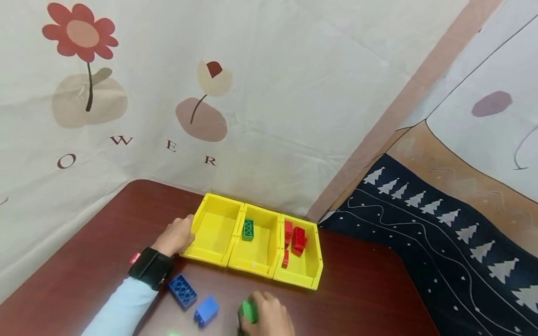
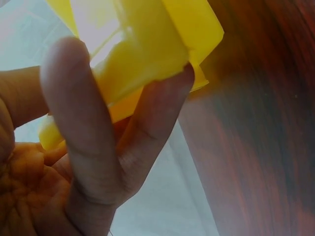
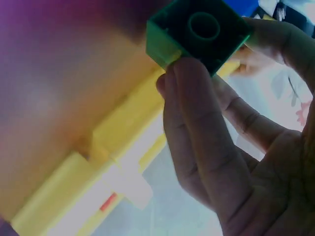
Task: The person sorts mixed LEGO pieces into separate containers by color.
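Note:
My left hand [image 1: 174, 237] grips the left end of a yellow three-compartment bin [image 1: 210, 260]; in the left wrist view its fingers are bent around the yellow wall [image 2: 142, 54]. Low in the head view, my right hand [image 1: 273, 315] pinches a green toy brick [image 1: 249, 311] in front of the bin. The right wrist view shows this brick's hollow underside [image 3: 170, 30], with one round tube inside, between thumb and fingers. A green brick [image 1: 248, 229] lies in the middle compartment, and several red bricks [image 1: 299, 238] lie in the right one. The left compartment holds no brick.
On the brown table [image 1: 357, 298], a dark blue brick [image 1: 182, 291] and a lighter blue brick [image 1: 206, 311] lie between the hands. A bit of green shows at the bottom edge of the head view. Printed cloth [image 1: 294, 93] hangs behind the table.

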`<action>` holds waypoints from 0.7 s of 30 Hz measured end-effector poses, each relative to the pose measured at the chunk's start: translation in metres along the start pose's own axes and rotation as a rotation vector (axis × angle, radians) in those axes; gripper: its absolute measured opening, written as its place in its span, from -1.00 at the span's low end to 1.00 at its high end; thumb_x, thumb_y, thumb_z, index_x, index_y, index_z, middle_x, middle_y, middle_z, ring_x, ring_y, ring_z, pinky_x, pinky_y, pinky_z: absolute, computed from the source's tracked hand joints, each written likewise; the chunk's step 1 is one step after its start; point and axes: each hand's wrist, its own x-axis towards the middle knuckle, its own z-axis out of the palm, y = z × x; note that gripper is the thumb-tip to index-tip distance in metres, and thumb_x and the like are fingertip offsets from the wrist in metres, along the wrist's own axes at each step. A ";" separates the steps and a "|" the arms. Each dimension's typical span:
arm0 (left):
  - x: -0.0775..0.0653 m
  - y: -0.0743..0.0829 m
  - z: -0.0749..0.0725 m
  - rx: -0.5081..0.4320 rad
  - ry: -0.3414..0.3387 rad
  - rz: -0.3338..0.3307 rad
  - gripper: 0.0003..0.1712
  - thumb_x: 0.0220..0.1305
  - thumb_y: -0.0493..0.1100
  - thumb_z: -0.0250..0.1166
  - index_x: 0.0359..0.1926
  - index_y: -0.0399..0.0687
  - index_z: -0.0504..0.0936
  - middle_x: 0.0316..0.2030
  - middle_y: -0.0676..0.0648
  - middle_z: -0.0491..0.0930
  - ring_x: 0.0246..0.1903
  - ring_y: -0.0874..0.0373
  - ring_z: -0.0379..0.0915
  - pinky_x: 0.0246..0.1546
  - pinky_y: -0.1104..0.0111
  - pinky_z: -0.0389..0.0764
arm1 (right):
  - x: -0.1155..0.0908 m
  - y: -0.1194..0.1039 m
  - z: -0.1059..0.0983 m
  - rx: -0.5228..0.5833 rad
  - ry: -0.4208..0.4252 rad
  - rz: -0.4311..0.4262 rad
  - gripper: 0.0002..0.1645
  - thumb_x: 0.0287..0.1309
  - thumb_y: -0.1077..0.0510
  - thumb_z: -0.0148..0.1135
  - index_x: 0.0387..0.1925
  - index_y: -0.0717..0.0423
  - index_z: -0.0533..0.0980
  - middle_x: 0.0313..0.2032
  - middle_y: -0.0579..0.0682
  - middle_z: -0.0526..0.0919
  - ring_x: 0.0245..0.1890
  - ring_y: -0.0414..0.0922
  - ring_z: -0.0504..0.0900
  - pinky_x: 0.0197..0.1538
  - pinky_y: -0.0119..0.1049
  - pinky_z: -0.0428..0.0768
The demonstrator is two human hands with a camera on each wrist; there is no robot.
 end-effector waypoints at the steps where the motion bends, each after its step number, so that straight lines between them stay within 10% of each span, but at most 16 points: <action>1: 0.000 0.001 0.000 -0.002 -0.003 -0.003 -0.59 0.37 -0.30 0.14 0.15 -0.41 0.30 -0.35 -0.21 0.44 -0.43 0.01 0.44 -0.29 0.23 0.61 | 0.002 -0.001 -0.007 0.004 0.026 -0.012 -0.60 -0.13 0.04 0.51 -0.21 0.03 0.59 -0.30 0.02 0.65 -0.48 -0.18 0.58 -0.49 -0.40 0.56; 8: 0.001 0.000 -0.002 0.002 -0.006 -0.005 -0.59 0.38 -0.31 0.14 0.15 -0.43 0.29 -0.34 -0.22 0.45 -0.42 0.01 0.45 -0.31 0.23 0.62 | 0.049 -0.010 -0.054 -0.025 0.196 -0.163 -0.69 -0.03 0.13 0.48 -0.23 0.15 0.59 -0.41 0.03 0.66 -0.53 -0.28 0.50 -0.51 -0.53 0.45; 21: -0.003 -0.001 0.004 -0.014 0.024 0.010 -0.62 0.36 -0.34 0.13 0.14 -0.43 0.33 -0.39 -0.18 0.45 -0.46 0.03 0.42 -0.35 0.27 0.57 | 0.159 -0.015 -0.059 -0.028 0.091 -0.013 -0.64 0.06 0.14 0.45 -0.14 0.27 0.61 -0.28 0.13 0.61 -0.40 -0.03 0.53 -0.34 -0.25 0.59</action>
